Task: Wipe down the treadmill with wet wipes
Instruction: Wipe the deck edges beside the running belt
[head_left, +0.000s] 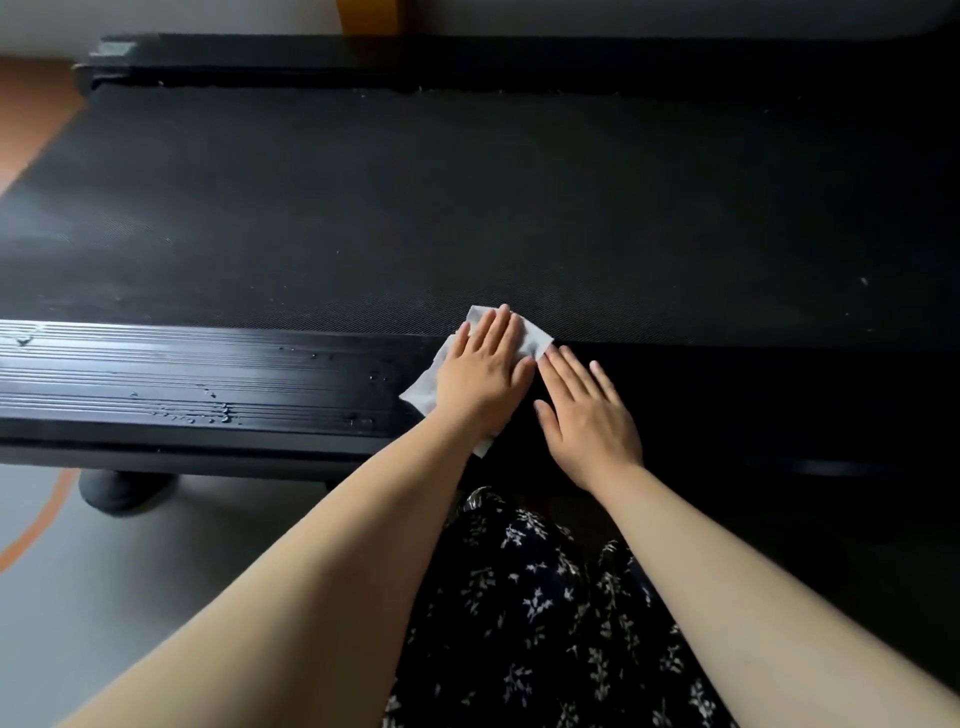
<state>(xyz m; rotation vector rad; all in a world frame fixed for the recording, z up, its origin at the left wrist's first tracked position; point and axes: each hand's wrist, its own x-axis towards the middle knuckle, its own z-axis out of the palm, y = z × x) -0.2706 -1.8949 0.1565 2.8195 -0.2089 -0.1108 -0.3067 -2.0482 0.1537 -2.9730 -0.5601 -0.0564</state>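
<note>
A black treadmill lies across the view, its textured belt running left to right. Its ribbed near side rail shines with wet streaks and droplets. A white wet wipe is spread flat over the rail's inner edge and the belt's near edge. My left hand presses flat on the wipe with straight fingers. Just to its right, my right hand rests flat on the dark rail, its fingertips close to the wipe's right corner.
The far side rail runs along the top, with a yellow object behind it. A rounded black foot supports the treadmill at lower left on grey floor with an orange line. My patterned clothing fills the bottom.
</note>
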